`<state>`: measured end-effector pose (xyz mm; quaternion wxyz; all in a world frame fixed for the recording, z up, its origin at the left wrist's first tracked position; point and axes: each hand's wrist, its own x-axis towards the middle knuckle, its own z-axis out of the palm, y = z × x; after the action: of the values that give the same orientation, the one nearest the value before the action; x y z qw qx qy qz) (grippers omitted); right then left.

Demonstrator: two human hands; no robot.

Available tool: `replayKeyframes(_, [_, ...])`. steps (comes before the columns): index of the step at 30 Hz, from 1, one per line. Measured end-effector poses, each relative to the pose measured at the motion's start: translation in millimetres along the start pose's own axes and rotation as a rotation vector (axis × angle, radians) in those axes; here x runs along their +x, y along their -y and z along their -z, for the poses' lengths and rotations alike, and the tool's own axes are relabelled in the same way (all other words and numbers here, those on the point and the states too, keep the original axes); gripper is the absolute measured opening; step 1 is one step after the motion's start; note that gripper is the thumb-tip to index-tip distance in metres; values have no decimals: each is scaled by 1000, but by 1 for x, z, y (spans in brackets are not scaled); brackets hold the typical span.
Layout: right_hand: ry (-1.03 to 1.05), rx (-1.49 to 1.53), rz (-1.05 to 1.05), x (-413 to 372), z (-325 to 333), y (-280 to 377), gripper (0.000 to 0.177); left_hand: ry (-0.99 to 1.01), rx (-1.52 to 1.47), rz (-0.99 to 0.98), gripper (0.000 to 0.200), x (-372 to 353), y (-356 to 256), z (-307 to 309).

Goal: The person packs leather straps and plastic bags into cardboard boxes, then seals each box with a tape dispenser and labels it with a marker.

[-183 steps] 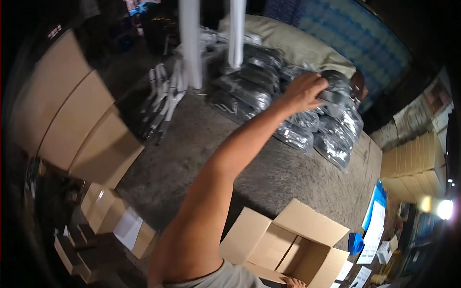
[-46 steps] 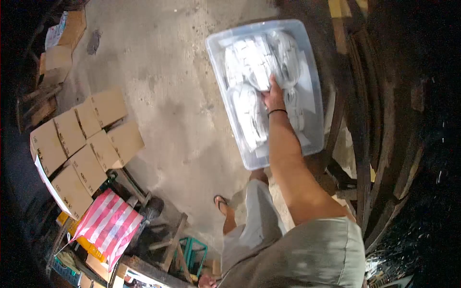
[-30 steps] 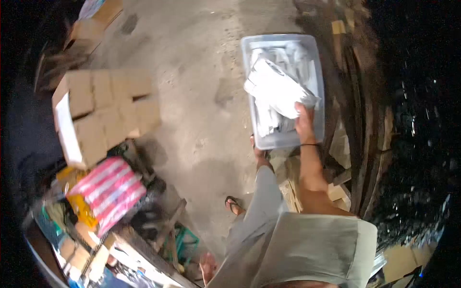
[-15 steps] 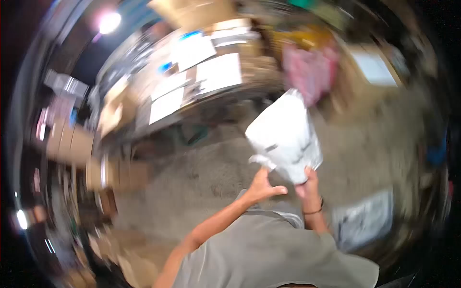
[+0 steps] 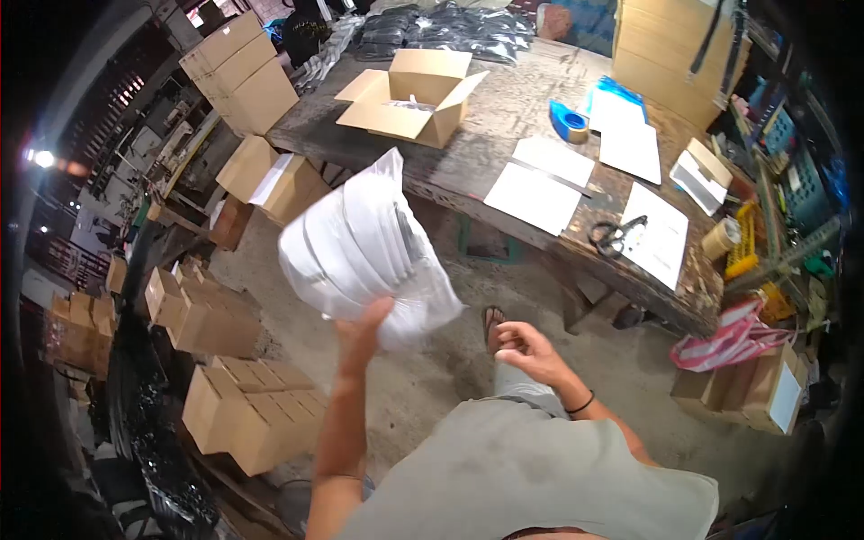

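White plastic-wrapped bundle (image 5: 355, 238) sits in your left hand's (image 5: 362, 335) closed grip before the tabletop (image 5: 517, 108), short of the open carton (image 5: 396, 121), leaving your empty, half-curled right hand (image 5: 533, 353) free.

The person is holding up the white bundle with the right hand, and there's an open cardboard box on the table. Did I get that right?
Not quite: it's the left hand that holds the white bundle, while the right hand is beside it, off the bundle. The open cardboard box is indeed on the table. The head view shows this.
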<state>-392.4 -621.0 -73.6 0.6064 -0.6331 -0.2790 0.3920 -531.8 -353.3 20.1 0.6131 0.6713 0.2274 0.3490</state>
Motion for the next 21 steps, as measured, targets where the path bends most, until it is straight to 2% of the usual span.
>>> replayKeyframes(2, [-114,-9,4,40,25,-8,43,16,-43,-66,47,66,-27,14])
replayKeyframes(4, [-190,-108,-6,82,55,13,40,114,232,139,52,140,-41,24])
replayKeyframes(5, [-229,-102,43,109,71,11,39,115,240,141,52,174,-44,21])
replayKeyframes(7, [-329,-50,13,168,96,43,39,217,413,-34,54,253,-54,12])
replayKeyframes(8, [-383,-7,-8,189,105,53,39,228,429,-22,54,283,-60,8])
replayKeyframes(10, [-470,35,85,237,117,86,41,344,553,104,57,337,-69,-5])
replayKeyframes(11, [-481,58,79,258,122,101,42,361,709,24,58,360,-72,-12])
replayKeyframes(12, [-464,-25,107,280,130,106,40,364,700,31,58,389,-69,-16])
replayKeyframes(14, [-503,-12,133,320,133,121,45,542,828,-117,53,451,-59,-22])
replayKeyframes(16, [-554,5,127,354,133,124,49,610,952,-256,56,510,-49,-40])
replayKeyframes(17, [-595,25,130,367,131,124,52,714,890,-433,55,553,-26,-40])
replayKeyframes(18, [-622,25,117,378,127,124,52,741,875,-434,55,584,-18,-52])
replayKeyframes(20, [-686,89,101,403,119,123,59,908,1038,-243,55,640,-1,-78])
replayKeyframes(21, [-719,87,90,413,114,123,59,941,1022,-253,55,660,10,-93])
